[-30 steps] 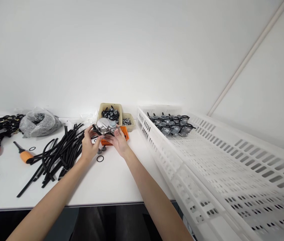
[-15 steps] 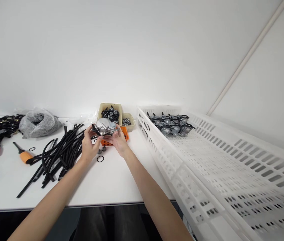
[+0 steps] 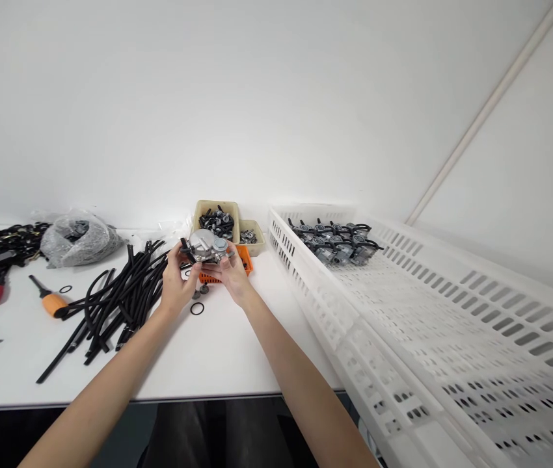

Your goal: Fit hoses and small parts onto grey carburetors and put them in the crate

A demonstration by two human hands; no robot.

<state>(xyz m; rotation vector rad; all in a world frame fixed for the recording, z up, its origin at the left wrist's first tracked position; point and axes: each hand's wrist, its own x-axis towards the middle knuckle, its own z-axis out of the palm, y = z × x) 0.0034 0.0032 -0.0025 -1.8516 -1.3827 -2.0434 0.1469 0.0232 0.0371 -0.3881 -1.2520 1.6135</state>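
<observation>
A silver metal part [image 3: 203, 243] with a round cover and black fittings is held up between both hands, above the table and in front of an orange basket [image 3: 246, 259]. My left hand [image 3: 176, 285] grips its left side, thumb at the front. On the right side, my right hand [image 3: 233, 273] holds it with thumb and fingers. Below the hands, a black rubber ring [image 3: 197, 309] and small dark round pieces [image 3: 203, 288] lie on the white table.
Black hoses [image 3: 123, 296], an orange-handled tool [image 3: 53, 304] and a plastic bag of parts [image 3: 79, 240] are at left. Behind stand a cream bin [image 3: 235, 209] and a smaller tray [image 3: 259, 246]. A white perforated crate [image 3: 335, 318] at right holds several metal assemblies [image 3: 337, 244].
The whole view has shifted slightly, so everything appears a little further right. Both hands keep the same hold on the metal part.
</observation>
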